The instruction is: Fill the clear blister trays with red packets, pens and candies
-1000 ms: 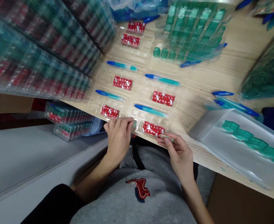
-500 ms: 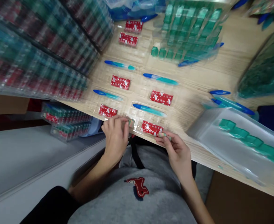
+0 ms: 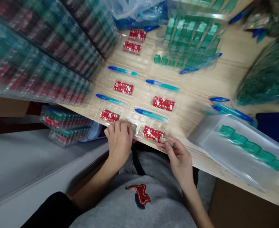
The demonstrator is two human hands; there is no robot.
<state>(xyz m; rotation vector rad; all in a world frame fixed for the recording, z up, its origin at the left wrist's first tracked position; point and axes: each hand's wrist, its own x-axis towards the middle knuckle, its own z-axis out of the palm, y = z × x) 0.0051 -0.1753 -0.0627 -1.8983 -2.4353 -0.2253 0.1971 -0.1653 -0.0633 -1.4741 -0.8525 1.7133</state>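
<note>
My left hand (image 3: pixel 120 141) is at the table's front edge, fingers curled together over the corner of a clear plastic tray (image 3: pixel 139 119). A small greenish, multicoloured piece (image 3: pixel 134 127) shows at its fingertips, partly hidden. My right hand (image 3: pixel 178 155) pinches a small pastel-striped piece (image 3: pixel 166 141) between thumb and fingers, close to the right end of a red patterned packet (image 3: pixel 153 133). Above that packet lies a blue-and-turquoise pen (image 3: pixel 151 115) in the same tray. Just beyond my left hand is another red packet (image 3: pixel 109 115), with a similar pen (image 3: pixel 110 99) above it.
More trays with red packets (image 3: pixel 163 103) and pens lie farther back. Stacked filled packs (image 3: pixel 34 60) stand on the left. Green faceted pieces in clear trays (image 3: pixel 189 34) are at the back. A translucent bin (image 3: pixel 210 134) and a bag of green pieces (image 3: pixel 265 76) are on the right.
The view has shifted slightly, so the table contents appear a little lower. Both hands stay almost in place, with the pastel-striped piece still pinched in my right hand.
</note>
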